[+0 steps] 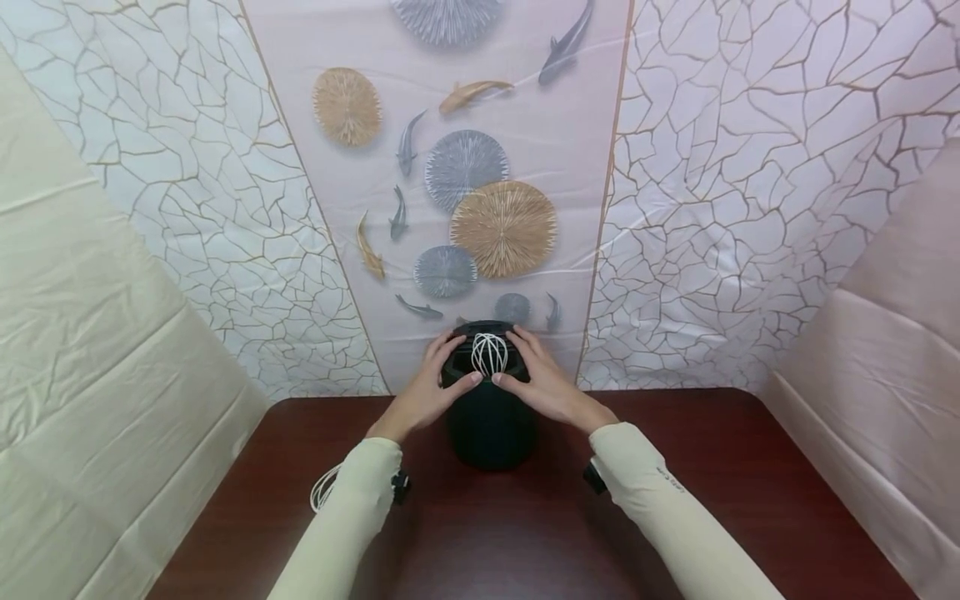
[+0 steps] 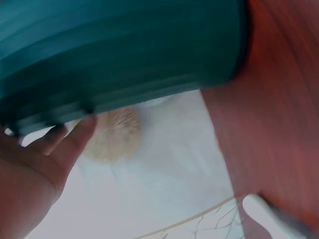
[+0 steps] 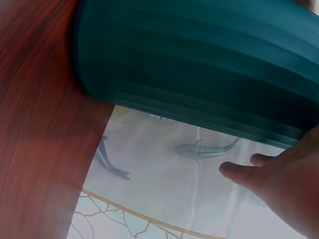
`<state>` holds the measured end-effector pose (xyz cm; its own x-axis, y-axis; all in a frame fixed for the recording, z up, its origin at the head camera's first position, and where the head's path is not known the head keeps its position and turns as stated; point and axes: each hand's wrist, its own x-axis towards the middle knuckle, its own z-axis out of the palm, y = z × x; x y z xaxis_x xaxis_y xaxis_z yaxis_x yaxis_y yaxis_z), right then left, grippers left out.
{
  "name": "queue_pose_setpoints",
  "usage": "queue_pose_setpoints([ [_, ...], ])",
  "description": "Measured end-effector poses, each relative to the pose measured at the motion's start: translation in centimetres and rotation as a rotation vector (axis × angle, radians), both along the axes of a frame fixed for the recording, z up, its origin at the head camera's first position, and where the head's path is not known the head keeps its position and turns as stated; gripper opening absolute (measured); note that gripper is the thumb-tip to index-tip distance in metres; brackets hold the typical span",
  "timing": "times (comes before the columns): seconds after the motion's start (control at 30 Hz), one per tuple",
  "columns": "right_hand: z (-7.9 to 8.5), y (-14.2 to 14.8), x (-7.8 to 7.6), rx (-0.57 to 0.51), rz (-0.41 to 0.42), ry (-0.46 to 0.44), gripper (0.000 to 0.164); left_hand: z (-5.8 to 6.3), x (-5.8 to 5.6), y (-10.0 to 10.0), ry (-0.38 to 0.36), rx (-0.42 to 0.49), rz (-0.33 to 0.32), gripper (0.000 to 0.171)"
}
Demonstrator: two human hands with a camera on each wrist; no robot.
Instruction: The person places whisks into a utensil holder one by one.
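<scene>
A dark green, ribbed bin [image 1: 491, 429] with a black rim stands upright on the table near its back edge. My left hand [image 1: 432, 387] grips the bin's rim from the left, its thumb on the near edge and its fingers around the side. From the right, my right hand [image 1: 547, 383] holds the same rim in a mirrored way. Between the thumbs, the white wire loops of a whisk [image 1: 490, 353] show at the bin's mouth; its lower part is hidden. In both wrist views the bin's green wall [image 2: 129, 50] [image 3: 199, 64] fills the upper part.
More white wire loops [image 1: 322, 490], like a second whisk, lie on the reddish-brown table [image 1: 495, 550], partly behind my left sleeve. A white and dark handle [image 2: 261, 211] shows in the left wrist view. A patterned cloth [image 1: 465, 100] hangs behind the table.
</scene>
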<state>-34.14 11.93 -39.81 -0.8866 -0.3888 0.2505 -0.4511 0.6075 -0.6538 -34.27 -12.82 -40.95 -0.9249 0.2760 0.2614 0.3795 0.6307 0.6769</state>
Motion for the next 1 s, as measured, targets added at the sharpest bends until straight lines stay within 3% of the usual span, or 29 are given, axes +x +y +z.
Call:
queue_pose_setpoints([
  [0.13, -0.1, -0.1, -0.1, -0.041, 0.019, -0.030, 0.088, 0.9, 0.7, -1.4, -0.043, -0.034, 0.013, 0.087],
  [0.37, -0.5, 0.0, -0.1, -0.073, 0.035, -0.047, 0.090, 2.8, 3.4, -4.4, -0.083, -0.011, 0.042, 0.070],
  [0.5, -0.5, 0.2, -0.4, -0.087, 0.027, -0.050, 0.090, 4.5, 4.6, -6.0, -0.075, -0.023, 0.087, 0.059],
  [0.63, -0.5, 0.2, -0.6, -0.085, 0.015, -0.046, 0.089, 5.3, 5.4, -7.6, -0.038, -0.034, 0.121, 0.051],
  [0.8, -0.8, 0.3, -0.9, -0.091, 0.021, -0.036, 0.088, 4.6, 6.1, -9.1, 0.005, -0.026, 0.160, 0.047],
  [1.0, -0.8, 0.8, -1.0, -0.100, 0.035, -0.046, 0.083, 2.1, 7.3, -10.6, 0.010, -0.045, 0.182, 0.038],
])
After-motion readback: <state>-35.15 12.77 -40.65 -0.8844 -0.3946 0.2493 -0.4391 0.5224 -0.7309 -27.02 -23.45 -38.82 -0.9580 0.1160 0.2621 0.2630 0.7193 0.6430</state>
